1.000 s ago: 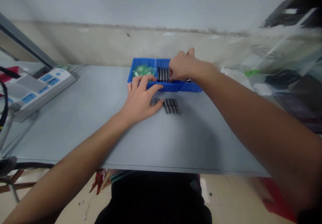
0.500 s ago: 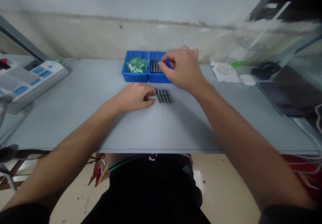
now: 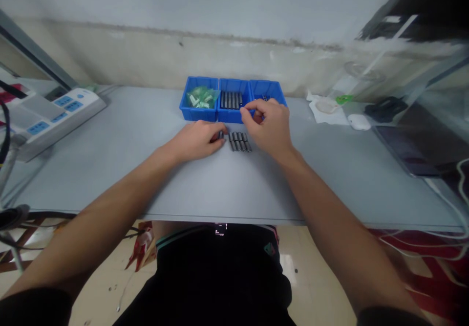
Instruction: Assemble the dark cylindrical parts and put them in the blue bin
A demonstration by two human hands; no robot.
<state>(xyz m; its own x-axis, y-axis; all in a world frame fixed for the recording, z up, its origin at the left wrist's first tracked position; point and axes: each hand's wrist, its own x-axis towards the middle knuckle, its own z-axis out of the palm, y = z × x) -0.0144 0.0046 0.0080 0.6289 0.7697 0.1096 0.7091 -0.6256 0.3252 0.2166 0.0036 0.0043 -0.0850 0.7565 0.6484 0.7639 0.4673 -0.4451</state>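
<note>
Curls left hand around one dark cylinder, between thumb and fingers; firmness unclear. Holds right thumb and forefinger close together on right hand, contents unclear. Shows eight more cylinders between hands, two rows; three blue bins beyond.

From close above the near edge of the table, the head view faces forward and down across it.

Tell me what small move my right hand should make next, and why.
Probably lower your right hand toward the short dark rods: it appears raised beside their right end, thumb and finger close together, while your left hand is at their left end.
</note>
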